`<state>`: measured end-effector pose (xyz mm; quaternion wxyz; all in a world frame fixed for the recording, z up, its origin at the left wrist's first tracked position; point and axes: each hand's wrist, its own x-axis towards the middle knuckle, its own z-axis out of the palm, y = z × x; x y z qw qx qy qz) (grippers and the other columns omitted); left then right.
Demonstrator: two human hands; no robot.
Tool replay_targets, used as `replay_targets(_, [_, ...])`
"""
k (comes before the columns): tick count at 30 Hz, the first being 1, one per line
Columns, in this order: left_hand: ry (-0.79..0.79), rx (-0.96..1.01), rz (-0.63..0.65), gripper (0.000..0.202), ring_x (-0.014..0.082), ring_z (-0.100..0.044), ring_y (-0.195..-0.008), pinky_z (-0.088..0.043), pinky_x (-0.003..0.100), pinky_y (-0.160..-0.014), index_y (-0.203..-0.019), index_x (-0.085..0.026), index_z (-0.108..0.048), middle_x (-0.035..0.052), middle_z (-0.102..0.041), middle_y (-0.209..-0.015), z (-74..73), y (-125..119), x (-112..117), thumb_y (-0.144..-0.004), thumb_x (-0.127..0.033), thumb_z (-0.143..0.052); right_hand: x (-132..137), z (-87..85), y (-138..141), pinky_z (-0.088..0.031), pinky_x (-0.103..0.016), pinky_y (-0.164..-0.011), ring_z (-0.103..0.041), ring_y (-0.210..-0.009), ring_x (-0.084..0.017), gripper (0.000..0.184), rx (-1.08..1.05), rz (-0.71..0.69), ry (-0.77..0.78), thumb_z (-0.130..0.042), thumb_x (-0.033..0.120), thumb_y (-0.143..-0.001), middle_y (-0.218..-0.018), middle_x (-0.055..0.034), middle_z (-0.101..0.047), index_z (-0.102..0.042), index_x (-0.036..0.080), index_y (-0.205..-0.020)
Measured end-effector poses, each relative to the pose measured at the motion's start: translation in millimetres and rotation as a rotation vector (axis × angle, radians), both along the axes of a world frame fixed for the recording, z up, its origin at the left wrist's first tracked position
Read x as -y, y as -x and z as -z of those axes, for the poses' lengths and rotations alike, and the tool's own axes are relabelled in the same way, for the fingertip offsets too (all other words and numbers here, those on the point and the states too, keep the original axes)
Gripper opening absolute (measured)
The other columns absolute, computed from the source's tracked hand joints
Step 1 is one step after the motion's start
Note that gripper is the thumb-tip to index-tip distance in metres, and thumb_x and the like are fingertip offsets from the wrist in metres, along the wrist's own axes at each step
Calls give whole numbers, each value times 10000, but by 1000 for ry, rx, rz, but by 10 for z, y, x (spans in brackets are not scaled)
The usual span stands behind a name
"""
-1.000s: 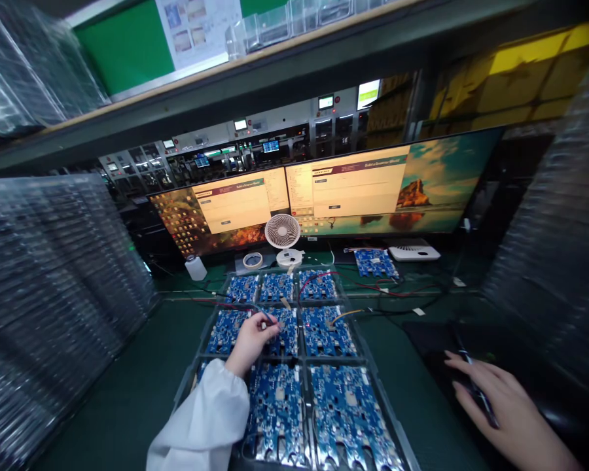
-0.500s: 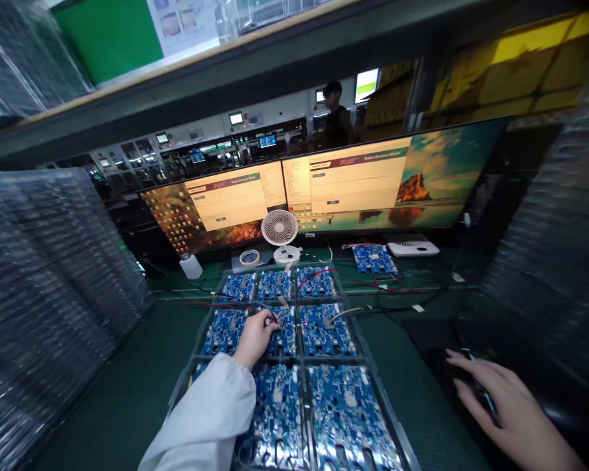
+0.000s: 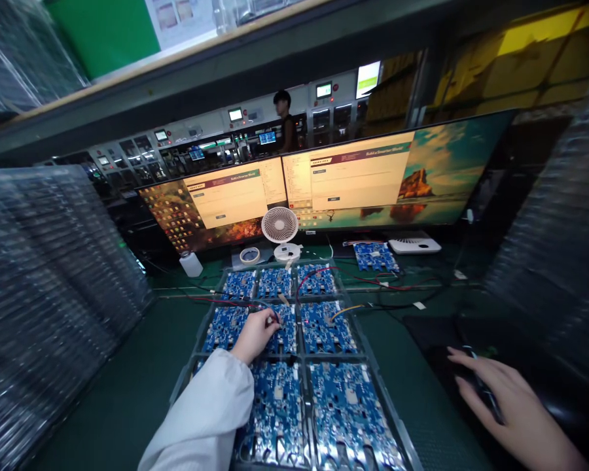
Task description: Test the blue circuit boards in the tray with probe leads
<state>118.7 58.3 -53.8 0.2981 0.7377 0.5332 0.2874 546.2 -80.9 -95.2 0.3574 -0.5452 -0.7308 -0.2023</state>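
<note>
L hand (image 3: 256, 335) pinches, thumb to index, what looks like a cable end (image 3: 275, 316) at the ctr PCB (image 3: 288, 332) in the tray (image 3: 366, 357); can't tell if it's seated, so that one's prob. mid-job. R hand (image 3: 513, 398), approx 4 o'clock, has fingers curled round a mouse (image 3: 489, 396). PCB at 3 o'clock of ctr (image 3: 326, 335) has a yellow lead (image 3: 347, 309) on it, red LED (image 3: 307, 321) lit. Other PCBs: done or left, can't tell.

Left hand (image 3: 255, 335) over circuit boards (image 3: 289, 332), right hand (image 3: 516, 400) on mouse (image 3: 489, 396)
</note>
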Motion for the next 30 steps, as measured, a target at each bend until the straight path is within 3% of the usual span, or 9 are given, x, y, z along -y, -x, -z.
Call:
replay_targets(7, [-3,5,-19,64,149,-607,-702,-430,236,-693,-736,-193,-647,-2,-708,-773,51,-7,-1,-742,-131,-632,-10,2,-8,-591,-362,-641,-673,-808,-224,262,8,1,0,-456,391,-889,-951,-34,-725,-613,241,-1035])
replay_targets(12, [-15,66,-82,75,159,-638,-789,-445,253,-774,-745,-198,-646,11,-727,-851,130,-55,42,-754,-131,-614,-57,189,-127,-583,-376,-643,-670,-810,-235,275,4,5,11,-457,402,-882,-956,-40,-721,-598,251,-1063])
replay_targets(17, [13,178,-190,122,186,-653,-762,-476,292,-775,-884,-177,-667,37,-713,-782,168,-116,22,-770,-209,-633,-83,281,-180,-573,-377,-659,-667,-818,-238,281,-9,15,13,-464,405,-883,-963,-46,-717,-597,249,-1076])
replay_targets(22, [169,375,-263,276,159,-689,-780,-514,276,-744,-1021,-138,-647,94,-745,-890,119,-66,-28,-840,-110,-441,-66,256,-181,-566,-383,-675,-665,-815,-239,289,-32,20,16,-469,414,-876,-955,-43,-718,-605,246,-1068])
replay_targets(27, [286,540,-297,249,149,-697,-780,-529,261,-741,-992,-111,-657,148,-741,-1008,26,75,-32,-762,-68,-574,-70,239,-180,-564,-378,-650,-665,-799,-238,298,-6,19,8,-451,422,-884,-929,-46,-720,-599,235,-1061])
replay_targets(30, [266,589,-339,301,158,-702,-768,-542,272,-716,-1035,-105,-633,167,-732,-1030,20,152,-85,-742,-45,-600,-72,208,-165,-564,-382,-636,-670,-787,-241,305,-6,11,1,-452,427,-877,-923,-47,-724,-604,232,-1055])
